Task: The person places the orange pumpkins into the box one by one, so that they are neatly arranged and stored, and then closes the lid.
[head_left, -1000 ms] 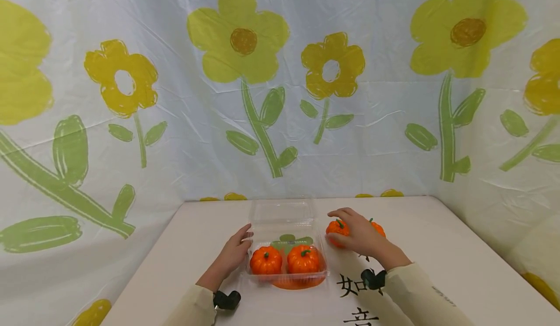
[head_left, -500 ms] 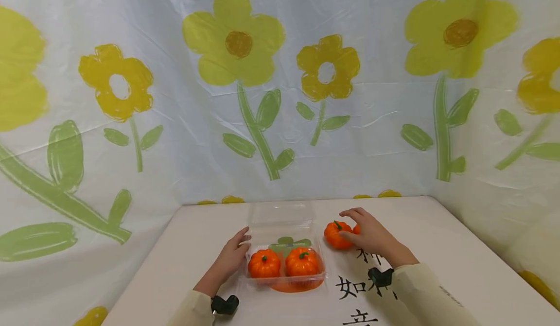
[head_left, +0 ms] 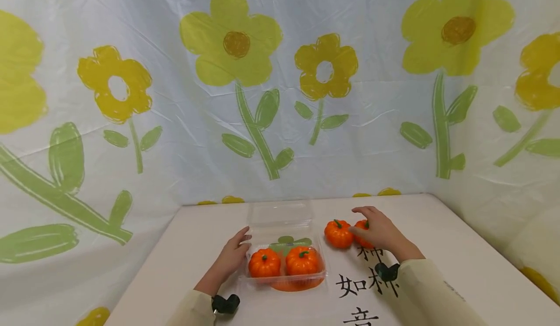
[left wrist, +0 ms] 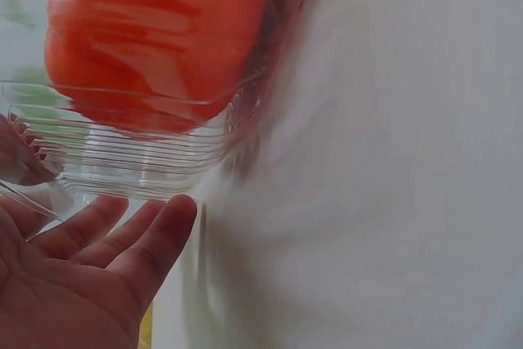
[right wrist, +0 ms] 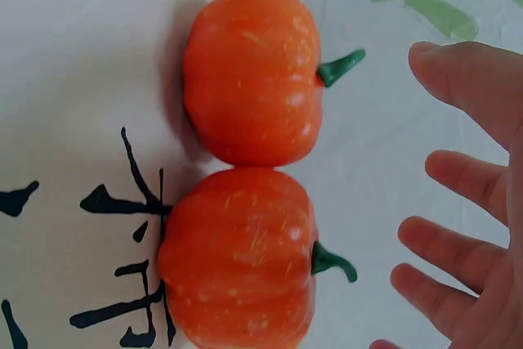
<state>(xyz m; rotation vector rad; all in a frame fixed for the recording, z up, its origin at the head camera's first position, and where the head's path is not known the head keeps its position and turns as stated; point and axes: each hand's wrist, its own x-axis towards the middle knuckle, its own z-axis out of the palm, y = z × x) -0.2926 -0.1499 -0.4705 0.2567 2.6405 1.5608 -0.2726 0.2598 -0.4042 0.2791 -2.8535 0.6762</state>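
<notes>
My right hand [head_left: 380,229] has slid toward the right of the head view over the last second, off the left of the two loose orange pumpkins, which a second ago sat behind my thumb and palm. That left loose pumpkin [right wrist: 253,79] now shows whole, just right of the clear box [head_left: 283,277], while my hand covers part of the right loose pumpkin [right wrist: 241,259]. In the right wrist view the two touch, one above the other left of centre, and my fingers spread apart at the right edge, holding neither.

My left hand [head_left: 232,255] hasn't shifted: its fingers lie fairly straight against the box's left side, low centre of the head view; I can't tell what my thumb does there. The box still has two pumpkins side by side, the left one [head_left: 264,264] and the right one [head_left: 303,261], with the lid [head_left: 280,214] tipped back behind them.

For the work, I judge the slide leaves both loose pumpkins ungripped, with my right fingers wide enough to take one and the box steadied.
</notes>
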